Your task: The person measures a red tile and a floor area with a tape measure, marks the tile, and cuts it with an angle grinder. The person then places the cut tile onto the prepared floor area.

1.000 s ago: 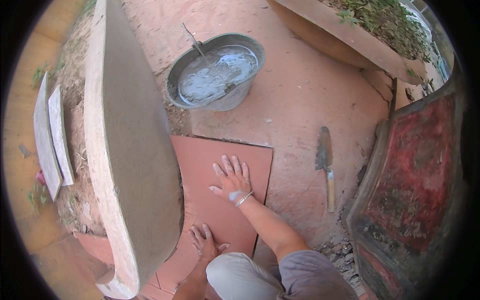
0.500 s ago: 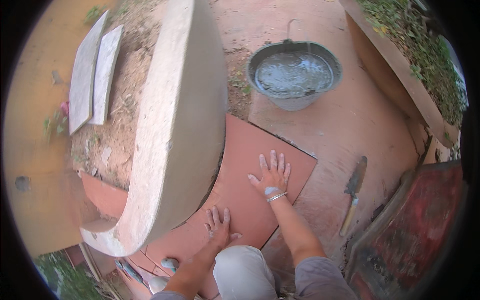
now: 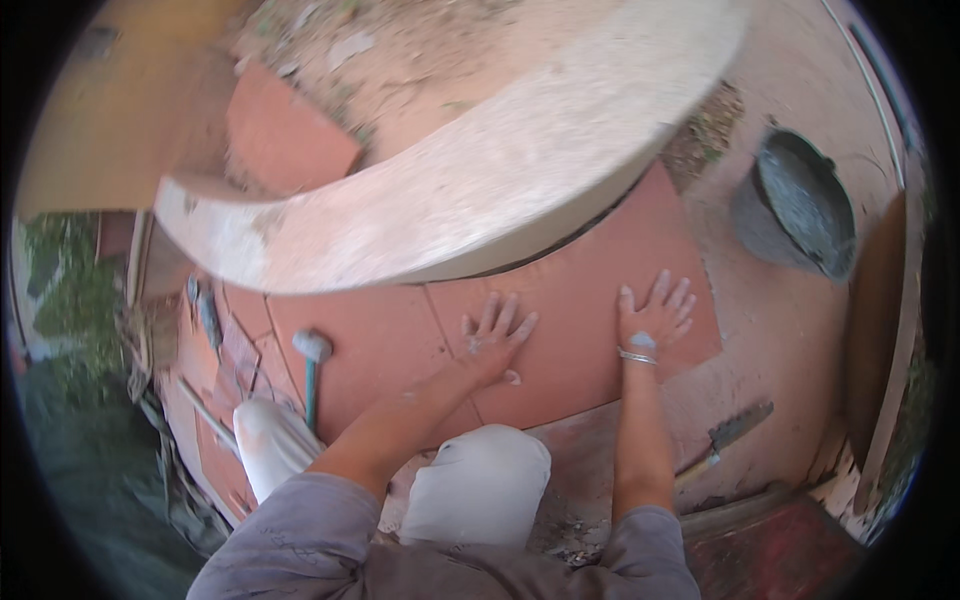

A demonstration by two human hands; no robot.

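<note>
Both my palms lie flat on a large terracotta floor tile (image 3: 590, 310) whose curved side follows a low wall. My left hand (image 3: 492, 340), fingers spread, rests near the seam with the neighbouring tile (image 3: 350, 340). Toward the tile's right end lies my right hand (image 3: 655, 315), also spread, with a pale smear and a bracelet at the wrist. Neither hand holds anything. A trowel (image 3: 738, 428) with a pale handle lies right of my right forearm. To the left, a mallet (image 3: 312, 350) with a grey head and teal handle lies on the tiles.
The curved pale wall (image 3: 480, 200) arches across beyond my hands. A dark bucket (image 3: 755, 215) of wet grey mortar stands at the far right. Behind the wall, a cut tile piece (image 3: 285, 130) leans on bare soil. Several tools, including grey-blue pliers (image 3: 207, 315), lie at the left.
The view has swung to the left, bringing the mallet and left-hand tools into fuller sight. Both hands remain flat on the tile.
</note>
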